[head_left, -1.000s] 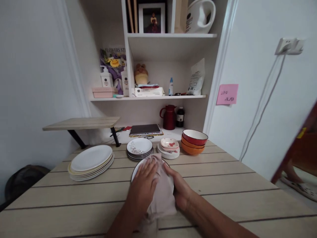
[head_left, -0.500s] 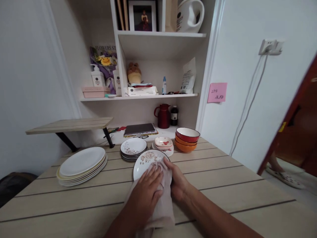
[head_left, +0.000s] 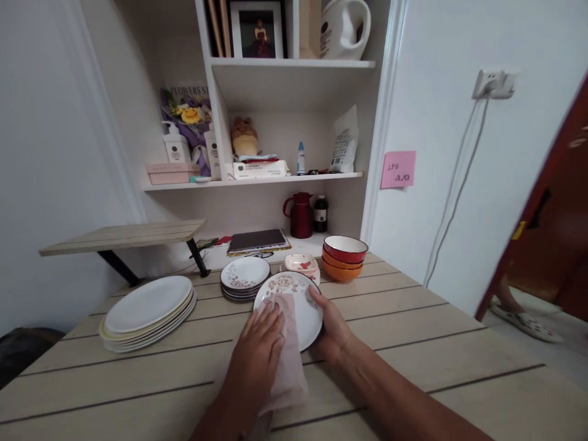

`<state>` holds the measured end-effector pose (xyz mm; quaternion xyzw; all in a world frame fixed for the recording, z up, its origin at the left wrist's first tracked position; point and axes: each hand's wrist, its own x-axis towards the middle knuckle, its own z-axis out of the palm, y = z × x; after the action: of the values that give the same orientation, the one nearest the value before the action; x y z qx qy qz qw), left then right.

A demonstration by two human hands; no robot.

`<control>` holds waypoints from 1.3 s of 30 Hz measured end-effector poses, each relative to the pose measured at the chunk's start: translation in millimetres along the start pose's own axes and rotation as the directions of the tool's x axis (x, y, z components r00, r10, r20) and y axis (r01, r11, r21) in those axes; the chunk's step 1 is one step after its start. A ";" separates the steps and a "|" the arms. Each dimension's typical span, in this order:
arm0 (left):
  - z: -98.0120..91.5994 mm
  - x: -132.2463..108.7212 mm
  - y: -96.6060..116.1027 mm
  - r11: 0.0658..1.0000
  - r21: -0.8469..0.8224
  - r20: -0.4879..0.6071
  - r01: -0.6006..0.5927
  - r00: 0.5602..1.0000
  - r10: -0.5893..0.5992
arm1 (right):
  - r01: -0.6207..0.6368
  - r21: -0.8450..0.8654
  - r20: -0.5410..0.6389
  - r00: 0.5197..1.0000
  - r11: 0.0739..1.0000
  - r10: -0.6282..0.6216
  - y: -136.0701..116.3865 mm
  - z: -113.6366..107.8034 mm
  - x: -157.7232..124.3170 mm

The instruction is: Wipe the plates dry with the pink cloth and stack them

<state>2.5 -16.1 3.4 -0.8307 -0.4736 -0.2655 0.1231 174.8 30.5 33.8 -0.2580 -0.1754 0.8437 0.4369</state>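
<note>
So the plate point(head_left: 307, 313) is round and white with a thin dark rim, and there's a spray of brownish flowers printed along its far side. Surface looks smooth and glazed, probably ceramic. It's at the near middle of the bench point(head_left: 390, 321), just in front of the smaller stuff, though I can't tell if its underside touches the wood. The right hand point(head_left: 333, 331) is clamped on its right edge, thumb on the top face, other fingers mostly hidden underneath. The left hand point(head_left: 260, 343) lies fairly flat, fingers stretched out, over a pale pink cloth point(head_left: 287, 370) that covers the plate's near left part. The cloth looks thin and soft, all creases, hanging past the near rim. Hands are apart from each other. The bench is light wood-look planks with dark lines between. Behind the plate there's a stack of flowered plates point(head_left: 245, 274), some small pink-and-white dishes point(head_left: 301, 263) partly hidden, and deep rounded bowls point(head_left: 342, 269), red over orange. Pale oval plates point(head_left: 149, 304) are piled off to the left.
</note>
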 end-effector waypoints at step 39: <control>10.6 -2.9 -14.0 0.987 0.037 -0.063 0.156 0.986 -0.154 | -0.042 -0.116 -0.050 0.998 0.992 0.036 6.7 -1.2 4.2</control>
<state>-7.2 -6.1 -7.7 -0.7803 -0.5384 -0.2889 0.1337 169.2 30.3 28.3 -0.3068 -0.2088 0.8339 0.4086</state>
